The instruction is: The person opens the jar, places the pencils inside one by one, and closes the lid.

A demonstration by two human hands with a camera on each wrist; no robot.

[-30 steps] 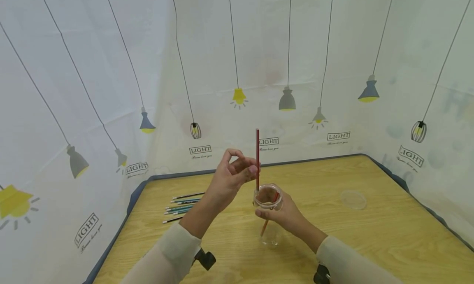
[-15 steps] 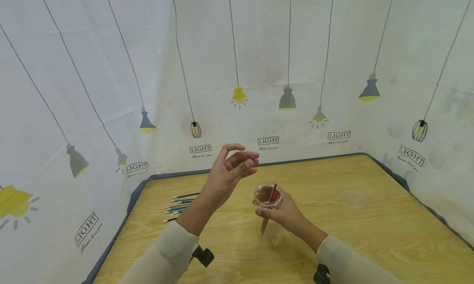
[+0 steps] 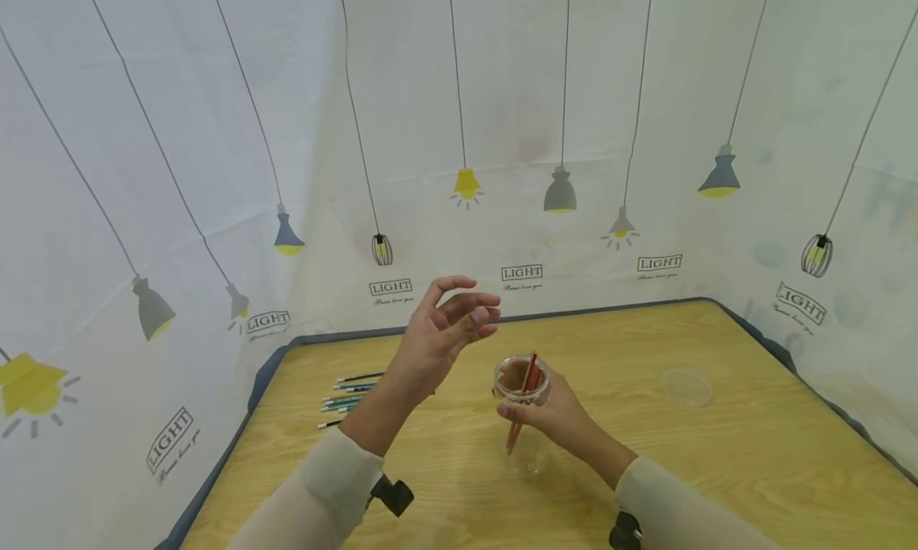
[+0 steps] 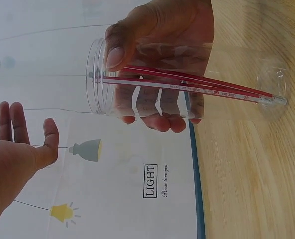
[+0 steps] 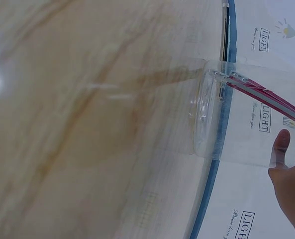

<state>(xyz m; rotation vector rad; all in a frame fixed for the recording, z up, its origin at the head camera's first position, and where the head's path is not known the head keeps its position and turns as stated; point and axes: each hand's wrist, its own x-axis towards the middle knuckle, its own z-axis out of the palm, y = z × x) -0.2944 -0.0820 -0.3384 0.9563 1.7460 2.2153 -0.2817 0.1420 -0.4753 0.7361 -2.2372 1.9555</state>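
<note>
My right hand (image 3: 555, 410) grips a clear plastic jar (image 3: 527, 454) near its threaded mouth, with the fingers wrapped round the wall. Inside the jar, red pencils (image 3: 531, 375) lean together; the left wrist view shows pale lettering along a red pencil (image 4: 207, 89) and their ends meeting at the jar's base. My left hand (image 3: 445, 331) is raised to the left of the mouth, apart from the jar. Its fingers are loosely bent and hold nothing. In the right wrist view the jar's base (image 5: 204, 114) faces the wooden table.
Several dark and teal pencils (image 3: 347, 402) with white ends lie on the table (image 3: 610, 486) at the left, partly hidden behind my left forearm. A round clear lid (image 3: 687, 386) lies at the right. A white curtain with printed lamps (image 3: 560, 191) stands round the table.
A second ago my left fingers pinched a red pencil upright at the jar's rim. They have let go, and that pencil now leans inside the jar. The right hand keeps its grip.
</note>
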